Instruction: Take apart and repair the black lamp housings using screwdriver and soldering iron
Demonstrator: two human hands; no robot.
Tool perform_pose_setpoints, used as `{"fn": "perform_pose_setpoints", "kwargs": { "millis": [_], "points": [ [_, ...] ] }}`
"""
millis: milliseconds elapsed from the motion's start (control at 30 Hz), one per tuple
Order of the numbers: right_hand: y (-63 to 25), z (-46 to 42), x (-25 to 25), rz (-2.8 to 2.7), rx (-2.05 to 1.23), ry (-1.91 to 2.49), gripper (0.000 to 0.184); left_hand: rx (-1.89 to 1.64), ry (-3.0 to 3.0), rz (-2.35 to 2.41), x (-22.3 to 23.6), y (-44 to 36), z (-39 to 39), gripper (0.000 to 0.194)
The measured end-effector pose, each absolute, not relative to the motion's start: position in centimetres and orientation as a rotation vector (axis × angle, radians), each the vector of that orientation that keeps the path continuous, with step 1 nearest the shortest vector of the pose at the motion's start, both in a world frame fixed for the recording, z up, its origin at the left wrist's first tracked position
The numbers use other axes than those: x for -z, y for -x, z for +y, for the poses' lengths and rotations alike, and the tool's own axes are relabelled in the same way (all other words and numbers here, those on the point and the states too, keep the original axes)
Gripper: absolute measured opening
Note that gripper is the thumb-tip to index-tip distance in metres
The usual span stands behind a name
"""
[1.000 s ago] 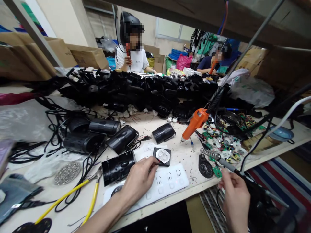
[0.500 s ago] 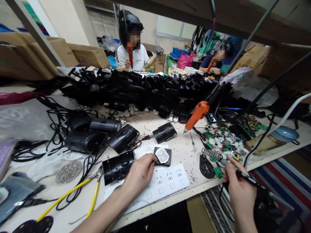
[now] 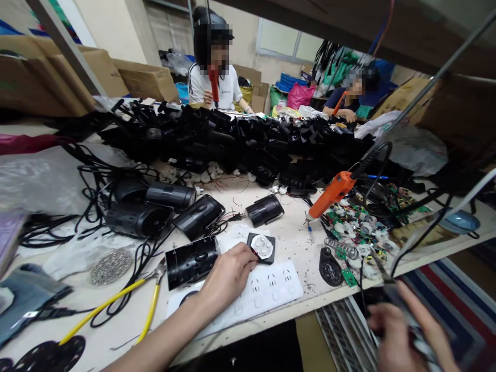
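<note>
My left hand is closed in a pinch at the left edge of a white round part, where thin reddish wires show by the fingertips. The white part sits in a black square holder. That holder lies against a white multi-socket power strip. At the lower right, past the table edge, my right hand is blurred but wrapped round a slim tool with a pointed metal tip; its exact kind is unclear. Left of my left hand lies an open black cylindrical housing.
An orange electric screwdriver hangs above a heap of circuit boards. Yellow-handled cutters lie at left, near a pile of screws. Several black housings and cables surround them. Two people work across the table.
My right hand has moved down and right, away from the circuit boards, and a pointed metal tool now shows in it. My left hand stays at the white part. The orange screwdriver appears farther right.
</note>
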State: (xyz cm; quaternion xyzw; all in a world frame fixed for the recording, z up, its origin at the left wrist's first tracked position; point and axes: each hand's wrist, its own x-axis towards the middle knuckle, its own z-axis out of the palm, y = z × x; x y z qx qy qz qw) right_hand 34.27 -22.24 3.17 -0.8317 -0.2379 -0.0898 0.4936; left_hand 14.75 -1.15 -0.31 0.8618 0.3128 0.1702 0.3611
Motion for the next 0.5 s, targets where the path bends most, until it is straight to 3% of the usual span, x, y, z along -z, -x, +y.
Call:
{"fn": "perform_pose_setpoints", "kwargs": {
  "millis": [133,233,367,500],
  "points": [
    [-30.8,-17.3,-1.5,-1.127,0.175,1.768,0.020,-0.449,-2.230,0.803,0.4,-14.7,-1.2,0.029],
    [-29.7,-13.2,0.1,-1.465,0.101,1.544,0.027,-0.474,-2.241,0.790,0.4,-14.7,-1.2,0.032],
    [-30.1,-9.9,1.4,-1.623,-0.051,1.584,0.039,-0.477,-2.262,0.787,0.4,-14.5,-1.2,0.032],
    [-31.0,-8.7,1.6,-1.686,-0.182,1.579,0.037,-0.499,-2.251,0.769,0.4,-14.2,-0.9,0.034]
  ]
}}
